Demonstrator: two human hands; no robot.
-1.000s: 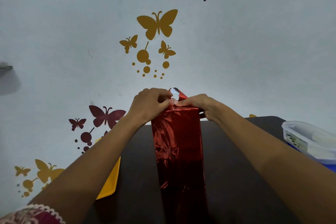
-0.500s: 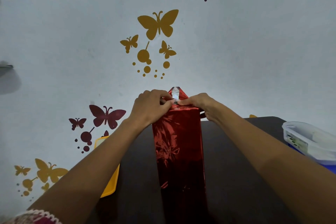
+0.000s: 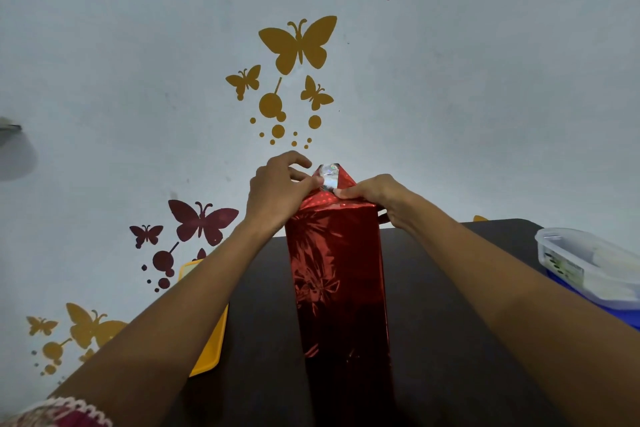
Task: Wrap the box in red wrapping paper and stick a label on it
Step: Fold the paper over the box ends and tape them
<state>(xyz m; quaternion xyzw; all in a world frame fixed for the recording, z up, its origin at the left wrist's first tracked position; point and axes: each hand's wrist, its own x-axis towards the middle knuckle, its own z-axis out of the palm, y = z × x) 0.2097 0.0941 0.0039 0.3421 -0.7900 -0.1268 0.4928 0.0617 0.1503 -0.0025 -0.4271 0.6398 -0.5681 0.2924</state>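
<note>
Item: long box (image 3: 336, 274) in red foil wrapping paper, resting on the dark table (image 3: 450, 305) between both forearms. End under the hands — pointed flap (image 3: 329, 175) (silver underside showing) pinched by left hand (image 3: 277, 189) and right hand (image 3: 377, 194), fingers curled, apparently to crease it down for closing.

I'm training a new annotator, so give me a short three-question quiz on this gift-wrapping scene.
1. True or false: the left hand and right hand both hold the paper flap at the far end of the red-wrapped box.
2. What lies at the dark table's left edge? A. yellow tray B. scissors C. tape roll
3. Fill in: the clear plastic container stands to the box's ____.
Key: 1 true; 2 A; 3 right.
</note>
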